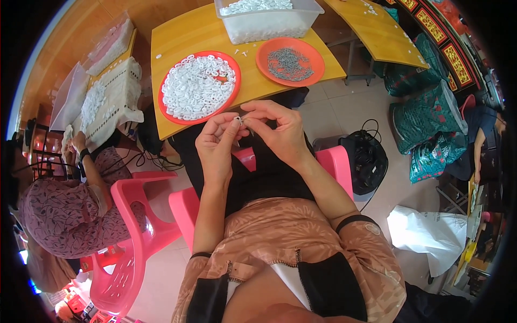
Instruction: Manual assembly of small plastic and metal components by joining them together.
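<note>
Clamping a small white piece (237, 118) in its grip, the left hand (216, 144) holds it just left of the right hand (282, 132), whose grip I cannot tell, at the bench's (186, 32) near side, long axis unclear.

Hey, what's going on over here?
A person's left hand pinches a small white piece, with the right hand close at it, just off a yellow table. On the table sit a red tray of white pieces, an orange plate of grey parts and a clear bin of white items.
</note>
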### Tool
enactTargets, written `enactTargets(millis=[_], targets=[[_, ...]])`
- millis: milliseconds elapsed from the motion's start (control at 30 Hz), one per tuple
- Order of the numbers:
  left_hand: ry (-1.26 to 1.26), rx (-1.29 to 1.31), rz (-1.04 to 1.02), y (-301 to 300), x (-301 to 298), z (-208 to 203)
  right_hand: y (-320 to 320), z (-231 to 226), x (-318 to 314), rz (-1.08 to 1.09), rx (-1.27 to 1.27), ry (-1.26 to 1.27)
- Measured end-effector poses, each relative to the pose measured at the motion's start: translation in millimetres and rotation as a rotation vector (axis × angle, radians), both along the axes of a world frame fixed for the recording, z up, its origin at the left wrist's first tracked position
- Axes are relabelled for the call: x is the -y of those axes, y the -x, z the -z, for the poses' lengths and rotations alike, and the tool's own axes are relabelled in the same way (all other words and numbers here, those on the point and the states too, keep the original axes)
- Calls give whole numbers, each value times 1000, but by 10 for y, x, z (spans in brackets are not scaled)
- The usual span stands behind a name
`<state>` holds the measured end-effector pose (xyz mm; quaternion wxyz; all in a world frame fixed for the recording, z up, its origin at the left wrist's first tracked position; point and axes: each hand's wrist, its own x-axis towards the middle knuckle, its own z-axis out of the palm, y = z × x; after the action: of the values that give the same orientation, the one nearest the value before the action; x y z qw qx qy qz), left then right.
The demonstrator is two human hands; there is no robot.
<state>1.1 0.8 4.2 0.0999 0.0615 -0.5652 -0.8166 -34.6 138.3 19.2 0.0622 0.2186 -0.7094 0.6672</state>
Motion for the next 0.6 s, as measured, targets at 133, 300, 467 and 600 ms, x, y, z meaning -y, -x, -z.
enactTargets(millis=[133, 300, 467, 600], targets=[[27, -3, -11, -2, 0, -4, -4, 17, 20, 16, -39, 44], [54, -35, -30, 1, -22, 29, -37, 2, 12, -15, 40, 71], [100, -92, -47, 4, -53, 61, -38, -11, 19, 47, -42, 47], [125, -81, -42, 36, -80, 86, 25, 58, -13, 87, -54, 2]])
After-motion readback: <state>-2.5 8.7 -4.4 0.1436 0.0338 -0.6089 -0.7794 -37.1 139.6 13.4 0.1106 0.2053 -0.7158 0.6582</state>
